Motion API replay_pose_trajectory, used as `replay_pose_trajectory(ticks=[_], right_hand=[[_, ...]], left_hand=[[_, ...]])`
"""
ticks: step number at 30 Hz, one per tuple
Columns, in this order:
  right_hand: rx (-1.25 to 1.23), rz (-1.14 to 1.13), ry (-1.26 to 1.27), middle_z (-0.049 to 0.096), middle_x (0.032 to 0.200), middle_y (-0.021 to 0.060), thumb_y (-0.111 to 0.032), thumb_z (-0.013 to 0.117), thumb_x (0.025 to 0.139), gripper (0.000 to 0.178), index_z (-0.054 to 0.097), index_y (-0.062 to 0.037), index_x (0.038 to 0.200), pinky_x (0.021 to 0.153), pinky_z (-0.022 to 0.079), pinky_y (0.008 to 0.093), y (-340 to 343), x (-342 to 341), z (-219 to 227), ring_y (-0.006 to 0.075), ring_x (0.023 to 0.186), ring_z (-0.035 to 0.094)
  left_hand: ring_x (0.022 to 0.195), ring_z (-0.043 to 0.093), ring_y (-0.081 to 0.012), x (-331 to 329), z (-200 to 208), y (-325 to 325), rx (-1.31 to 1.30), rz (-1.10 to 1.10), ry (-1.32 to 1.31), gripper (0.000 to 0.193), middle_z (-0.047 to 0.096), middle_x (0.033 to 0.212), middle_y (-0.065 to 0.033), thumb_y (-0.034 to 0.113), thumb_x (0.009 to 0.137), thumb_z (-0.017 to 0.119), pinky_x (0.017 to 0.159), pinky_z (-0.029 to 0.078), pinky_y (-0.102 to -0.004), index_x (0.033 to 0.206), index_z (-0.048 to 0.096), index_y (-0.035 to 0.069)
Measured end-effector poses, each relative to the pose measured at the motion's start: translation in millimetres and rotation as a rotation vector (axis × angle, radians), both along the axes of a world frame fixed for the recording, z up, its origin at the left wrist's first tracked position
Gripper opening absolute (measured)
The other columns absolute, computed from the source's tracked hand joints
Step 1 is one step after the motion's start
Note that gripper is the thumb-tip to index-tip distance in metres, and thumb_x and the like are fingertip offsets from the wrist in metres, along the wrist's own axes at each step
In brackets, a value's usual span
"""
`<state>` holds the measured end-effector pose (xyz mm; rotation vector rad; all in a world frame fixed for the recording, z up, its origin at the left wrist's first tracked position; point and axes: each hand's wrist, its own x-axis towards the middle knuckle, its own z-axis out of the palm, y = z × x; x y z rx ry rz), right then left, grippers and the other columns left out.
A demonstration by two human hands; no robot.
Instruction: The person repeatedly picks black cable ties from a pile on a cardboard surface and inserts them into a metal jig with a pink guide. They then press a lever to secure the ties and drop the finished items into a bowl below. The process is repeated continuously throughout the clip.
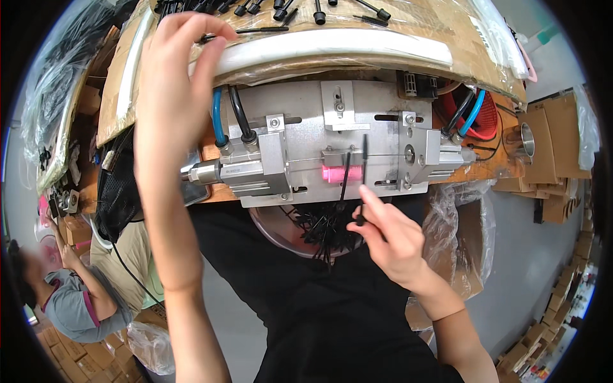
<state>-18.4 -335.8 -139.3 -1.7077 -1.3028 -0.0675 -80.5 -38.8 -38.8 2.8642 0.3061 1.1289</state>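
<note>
My right hand pinches a black mascara wand near its lower end, brush pointing up, in front of a metal clamping fixture. A second black wand crosses in front of the pink block at the fixture's middle; what supports it is unclear. Below is a clear bowl with many black wands. My left hand, smeared by motion, is raised over the cardboard at the back left. Its thumb and index finger close round a black wand, partly hidden by the fingertips.
Several more wands lie on the cardboard behind a white padded strip. Air cylinders with blue and black hoses flank the fixture. A red basket stands at right. Another person sits at far left.
</note>
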Motion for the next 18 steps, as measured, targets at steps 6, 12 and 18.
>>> replay_pose_trajectory(ticks=[6,12,18], right_hand=[[-0.072,0.037,-0.037,0.051,0.064,0.0066,0.001,0.078,0.073,0.066,0.055,0.0033,0.135,0.054,0.044,0.0338,16.8,2.3,-14.4,0.0190,0.058,0.051],[-0.213,0.014,-0.051,0.060,0.073,0.0074,-0.008,0.082,0.072,0.070,0.055,0.0011,0.136,0.056,0.047,0.0337,6.6,11.0,-5.7,0.0200,0.062,0.056],[-0.179,-0.080,0.064,0.073,0.096,0.0103,-0.013,0.086,0.069,0.066,0.061,0.0001,0.128,0.058,0.050,0.0300,-5.9,16.1,38.5,0.0190,0.067,0.063]], left_hand=[[0.090,0.055,-0.0132,-8.9,29.2,43.4,-0.414,-0.255,0.434,0.010,0.059,0.100,-0.0042,0.005,0.094,0.057,0.087,0.044,-0.0274,0.103,0.060,0.002],[0.088,0.056,-0.0142,-36.8,8.3,-42.6,-0.345,-0.075,0.226,0.050,0.061,0.099,-0.0060,-0.012,0.075,0.065,0.079,0.049,-0.0295,0.124,0.062,0.002],[0.086,0.055,-0.0254,-60.9,-69.2,-172.1,-0.260,-0.056,0.275,0.071,0.055,0.096,-0.0109,0.001,0.074,0.074,0.077,0.048,-0.0363,0.140,0.048,-0.006]])
